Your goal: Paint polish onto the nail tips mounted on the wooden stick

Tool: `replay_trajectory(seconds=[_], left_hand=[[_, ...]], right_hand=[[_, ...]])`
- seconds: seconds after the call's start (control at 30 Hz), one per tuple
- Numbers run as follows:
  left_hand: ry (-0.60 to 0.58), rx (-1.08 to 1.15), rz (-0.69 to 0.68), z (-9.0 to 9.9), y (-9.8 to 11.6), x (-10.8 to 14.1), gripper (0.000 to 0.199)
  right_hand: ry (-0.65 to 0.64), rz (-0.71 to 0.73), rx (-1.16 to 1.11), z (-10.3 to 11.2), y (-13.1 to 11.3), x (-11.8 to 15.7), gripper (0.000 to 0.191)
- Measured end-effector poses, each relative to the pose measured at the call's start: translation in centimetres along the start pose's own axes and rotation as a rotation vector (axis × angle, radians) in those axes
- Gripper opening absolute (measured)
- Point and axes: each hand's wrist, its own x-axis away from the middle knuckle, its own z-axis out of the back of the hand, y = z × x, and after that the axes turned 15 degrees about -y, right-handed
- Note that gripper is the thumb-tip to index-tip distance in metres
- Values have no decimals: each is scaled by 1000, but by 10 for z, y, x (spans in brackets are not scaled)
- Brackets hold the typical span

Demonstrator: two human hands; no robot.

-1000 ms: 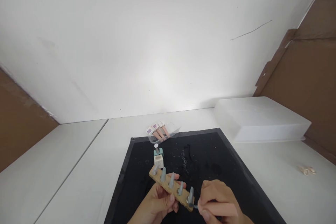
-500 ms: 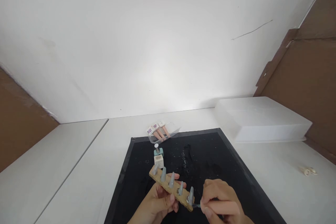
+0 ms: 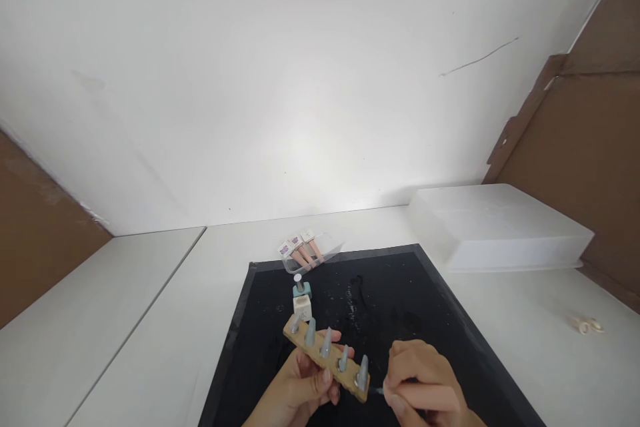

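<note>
Pinched between the thumb and fingers of my left hand [image 3: 305,383] is a tan strip [image 3: 317,349] that bears several upright grey pointed nail tips [image 3: 326,343]. It slopes down to the right. My right hand [image 3: 420,373] grips a brush with a thick pink handle [image 3: 429,396]; its thin dark tip lies close to the strip's lower right end, a small gap apart. Behind the strip's left end are a white cube [image 3: 302,307] and a small teal bottle [image 3: 301,290] with a round pale top.
A black mat [image 3: 390,293] lies under the hands. At its back edge, a clear tray [image 3: 330,252] holds pink-handled pieces [image 3: 301,255]. A large white plastic box [image 3: 505,227] stands at the right, with small cream rings [image 3: 584,327] nearer. Brown boards flank the white wall.
My right hand has shifted slightly to the right, and the brush tip has come away from the strip's end. The strip in my left hand has barely moved.
</note>
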Motion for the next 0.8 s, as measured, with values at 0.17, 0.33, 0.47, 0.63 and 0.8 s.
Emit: replay_trajectory(seconds=[0.17, 0.33, 0.47, 0.63, 0.8], left_hand=[[-9, -7, -6, 3, -2, 0, 37], [-4, -1, -8, 4, -3, 0, 36], [-5, 4, -8, 5, -3, 0, 34], [-3, 4, -2, 3, -2, 1, 36], [0, 10, -6, 2, -2, 0, 35]], right_hand=[[4, 28, -9, 1, 0, -1, 30], [-49, 67, -5, 3, -1, -5, 28], [-6, 18, 27, 0, 2, -1, 29], [13, 23, -12, -1, 1, 1, 27], [-83, 51, 0, 3, -1, 0, 24]])
